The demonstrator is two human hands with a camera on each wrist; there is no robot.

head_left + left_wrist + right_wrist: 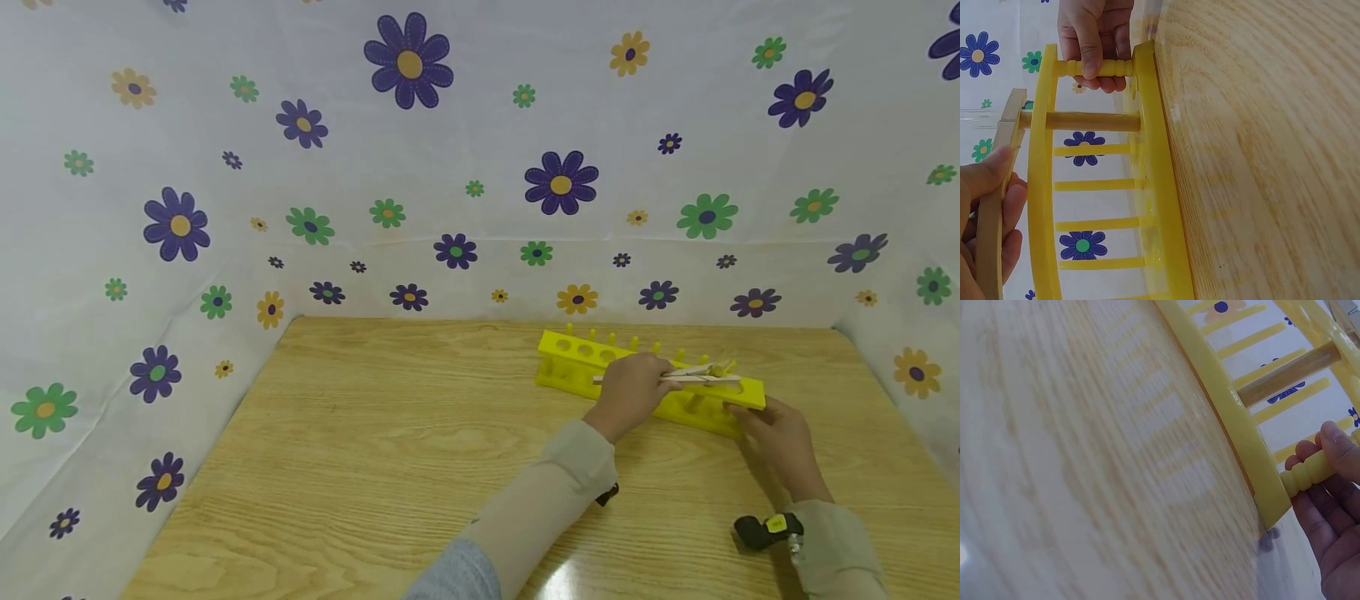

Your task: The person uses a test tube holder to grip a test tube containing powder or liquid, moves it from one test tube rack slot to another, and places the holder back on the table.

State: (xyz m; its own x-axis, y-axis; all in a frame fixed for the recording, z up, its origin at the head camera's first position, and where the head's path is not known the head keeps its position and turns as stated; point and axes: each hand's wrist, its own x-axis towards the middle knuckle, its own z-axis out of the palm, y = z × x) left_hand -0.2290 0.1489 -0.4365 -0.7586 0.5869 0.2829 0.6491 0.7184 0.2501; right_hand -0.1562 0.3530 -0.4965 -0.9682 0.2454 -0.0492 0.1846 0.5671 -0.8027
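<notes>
My left hand (632, 390) grips a wooden test tube clamp (991, 219) over the top plate of a yellow test tube rack (752, 392). The clamp's jaws stand around the upper part of a glass test tube (1094, 121), just above the plate. Yellow-brown liquid fills the tube's lower part, which passes down through the rack towards its base, and the clear upper end sticks out above the clamp. At the rack's right end, my right hand (780, 437) holds the ridged end post (1310, 472) between thumb and fingers.
The rack stands on a wood-grain table (360, 467), in its back right part. Thin yellow pegs (569, 329) rise along the rack's rear side. A white cloth (480, 108) with printed flowers hangs behind the table and along both sides.
</notes>
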